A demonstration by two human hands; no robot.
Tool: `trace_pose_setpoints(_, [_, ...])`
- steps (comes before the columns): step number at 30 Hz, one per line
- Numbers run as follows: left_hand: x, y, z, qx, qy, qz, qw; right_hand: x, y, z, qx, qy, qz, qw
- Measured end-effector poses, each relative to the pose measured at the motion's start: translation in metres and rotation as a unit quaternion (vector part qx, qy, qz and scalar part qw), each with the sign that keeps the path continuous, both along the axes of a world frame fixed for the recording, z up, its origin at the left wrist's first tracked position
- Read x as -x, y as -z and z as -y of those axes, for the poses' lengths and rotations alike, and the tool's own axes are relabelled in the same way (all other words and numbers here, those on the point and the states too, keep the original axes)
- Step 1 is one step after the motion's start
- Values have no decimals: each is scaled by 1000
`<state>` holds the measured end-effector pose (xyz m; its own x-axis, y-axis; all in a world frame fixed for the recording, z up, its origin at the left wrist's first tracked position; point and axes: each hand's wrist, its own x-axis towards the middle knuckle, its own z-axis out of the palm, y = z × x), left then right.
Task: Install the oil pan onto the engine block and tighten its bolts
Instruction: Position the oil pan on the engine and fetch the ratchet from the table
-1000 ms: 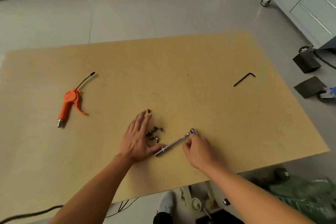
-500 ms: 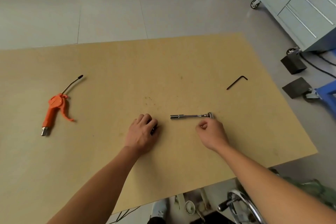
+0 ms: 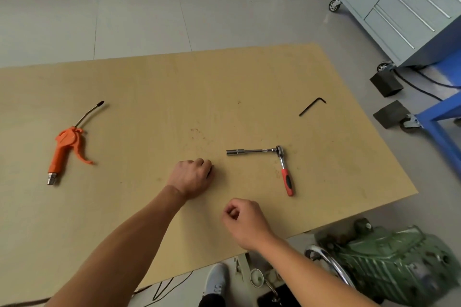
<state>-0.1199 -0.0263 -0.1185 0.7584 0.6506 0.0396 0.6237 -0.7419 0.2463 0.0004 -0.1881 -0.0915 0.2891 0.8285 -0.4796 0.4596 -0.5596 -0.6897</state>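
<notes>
I'm clamping my left fingers point(image 3: 203, 165) over what seem the bolts point(image 3: 211, 174), right fingers point(image 3: 230, 210) curling empty, engine block point(image 3: 389, 259) sitting to their right. Slackening is risking bolts rolling off the table point(image 3: 149, 97).

The left hand point(image 3: 192, 177) and right hand point(image 3: 245, 222) are bare, as are the 2 forearms point(image 3: 129, 239). Below the hands, between the forearms, show 1 pale grey shoe point(image 3: 216, 281) and a dark trouser hem point(image 3: 212, 302).
</notes>
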Motion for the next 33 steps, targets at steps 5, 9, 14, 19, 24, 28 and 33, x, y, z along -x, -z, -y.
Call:
trace_pose_setpoints(5, [-8,-8,-10,175,-245,104,948,7,-4,-8,11,4,-7,1000])
trace_pose_setpoints(9, [0,-25,-31,443,-492,405,631,7,-12,-24,19,17,-9,1000])
trace_pose_setpoints(14, [30,-39,-43,654,-459,540,264,24,-18,-52,14,12,-4,1000])
trace_pose_setpoints(19, [54,-43,-36,691,-415,537,248,45,-17,-83,5,-36,91,995])
trace_pose_setpoints(24, [70,-39,-31,678,-434,512,301,34,-14,-111,-3,-124,183,975])
trace_pose_setpoints(28, [86,-30,-28,627,-478,507,349,46,-15,-131,5,-296,192,936])
trace_pose_setpoints(33, [103,-23,-28,588,-507,516,362,58,-23,-155,16,-406,209,890])
